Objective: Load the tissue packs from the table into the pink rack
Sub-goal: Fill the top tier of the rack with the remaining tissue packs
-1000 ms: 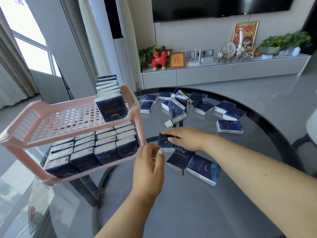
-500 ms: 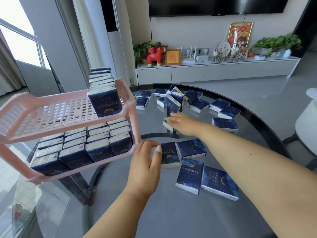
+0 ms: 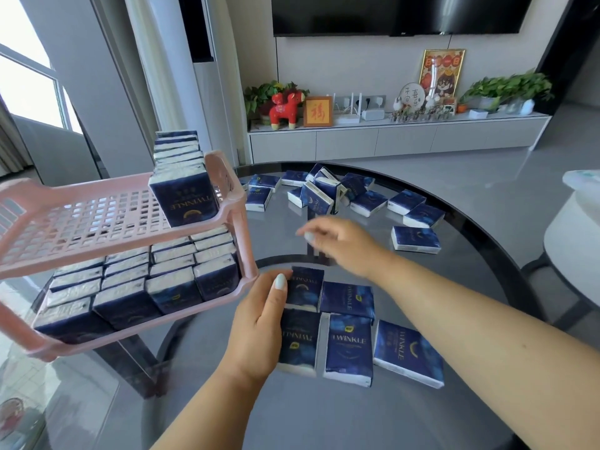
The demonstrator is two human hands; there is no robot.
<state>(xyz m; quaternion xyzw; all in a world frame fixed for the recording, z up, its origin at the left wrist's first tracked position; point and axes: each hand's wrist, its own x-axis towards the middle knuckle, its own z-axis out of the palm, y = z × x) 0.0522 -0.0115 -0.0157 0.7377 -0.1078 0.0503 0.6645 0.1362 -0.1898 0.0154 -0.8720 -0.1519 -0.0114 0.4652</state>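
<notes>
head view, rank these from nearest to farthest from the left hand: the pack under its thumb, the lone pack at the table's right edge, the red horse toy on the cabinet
1. Pack under the thumb: touching the left hand, near side of the table.
2. Lone pack: to the right, past the right hand.
3. Red horse toy: on the cabinet against the far wall.

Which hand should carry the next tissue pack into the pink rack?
Left. The left hand already touches a near pack beside the pink rack; the right hand, blurred, hovers farther away.
</notes>
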